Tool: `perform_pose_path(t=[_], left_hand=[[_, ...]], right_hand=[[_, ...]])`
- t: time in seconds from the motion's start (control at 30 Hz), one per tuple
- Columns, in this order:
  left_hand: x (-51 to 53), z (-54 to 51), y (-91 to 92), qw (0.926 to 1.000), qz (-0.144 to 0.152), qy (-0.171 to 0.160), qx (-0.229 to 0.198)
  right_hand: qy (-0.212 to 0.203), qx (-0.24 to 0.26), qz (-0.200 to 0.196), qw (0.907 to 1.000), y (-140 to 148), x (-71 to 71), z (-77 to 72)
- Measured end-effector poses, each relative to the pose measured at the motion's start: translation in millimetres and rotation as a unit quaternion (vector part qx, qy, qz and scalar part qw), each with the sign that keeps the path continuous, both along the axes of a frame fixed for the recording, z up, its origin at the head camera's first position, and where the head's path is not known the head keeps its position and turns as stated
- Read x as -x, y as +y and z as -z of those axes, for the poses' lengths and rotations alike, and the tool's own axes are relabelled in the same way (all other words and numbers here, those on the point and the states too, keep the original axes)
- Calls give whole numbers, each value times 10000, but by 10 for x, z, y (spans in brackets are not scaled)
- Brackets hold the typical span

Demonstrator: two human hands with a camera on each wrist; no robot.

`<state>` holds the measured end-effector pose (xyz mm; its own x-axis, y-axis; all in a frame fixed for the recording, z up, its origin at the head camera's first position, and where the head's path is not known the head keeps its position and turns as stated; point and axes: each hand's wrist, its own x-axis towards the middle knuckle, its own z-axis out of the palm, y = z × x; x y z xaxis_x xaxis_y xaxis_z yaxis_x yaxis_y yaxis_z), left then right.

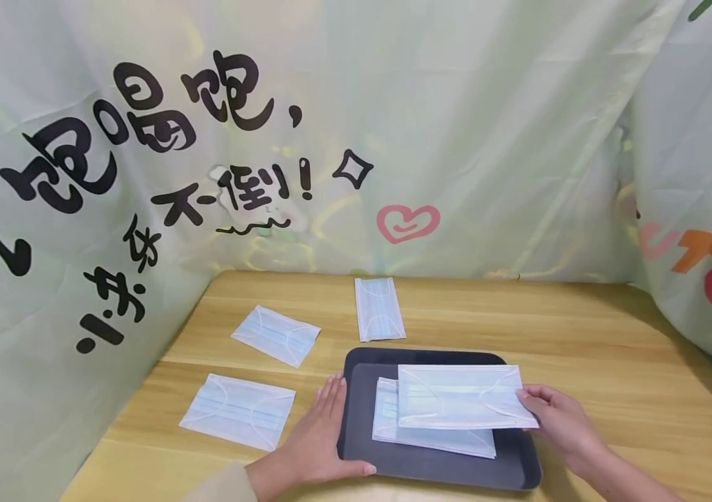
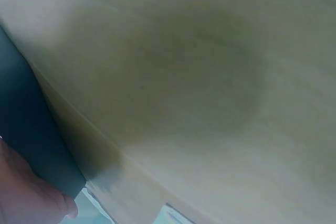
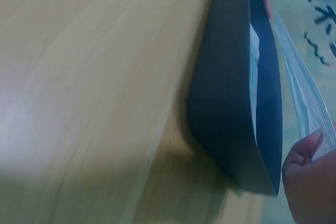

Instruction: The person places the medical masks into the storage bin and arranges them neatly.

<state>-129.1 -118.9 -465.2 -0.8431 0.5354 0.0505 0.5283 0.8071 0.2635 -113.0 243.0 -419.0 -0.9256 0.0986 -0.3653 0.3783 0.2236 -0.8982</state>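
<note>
My right hand (image 1: 559, 418) pinches the right end of a pale blue disposable face mask (image 1: 462, 397), thumb on top. That mask is above the dark grey tray (image 1: 443, 470), overlapping a small stack of face masks (image 1: 434, 443) in it. In the right wrist view, the held mask (image 3: 302, 85) shows edge-on, apart from the tray (image 3: 223, 77). My left hand (image 1: 321, 436) rests against the tray's left side, its fingers straight along the wall and its thumb by the front rim. Only part of the left hand (image 2: 31, 192) shows in the left wrist view.
Three more face masks lie flat on the wooden table (image 1: 613, 348): one at the left (image 1: 239, 411), one behind it (image 1: 277, 335) and one behind the tray (image 1: 381, 310). A printed curtain (image 1: 506, 139) hangs around the table's back and sides.
</note>
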Motion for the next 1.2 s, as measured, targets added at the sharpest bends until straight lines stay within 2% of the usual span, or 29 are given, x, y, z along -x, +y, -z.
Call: perform_pose_path(t=[0.23, 0.47, 0.93, 1.2], left_hand=[[3, -28, -10, 10000, 10, -22, 27], [-11, -27, -23, 9999, -9, -114, -74], [-14, -26, -6, 9997, -35, -210, -94], [-6, -26, -9, 9997, -36, -223, -67]], right_hand=[[130, 133, 0, 9998, -255, 39, 46], [100, 131, -47, 9999, -367, 52, 105], [211, -365, -157, 9990, -403, 27, 91], [222, -1058, -399, 9933, -391, 25, 51]])
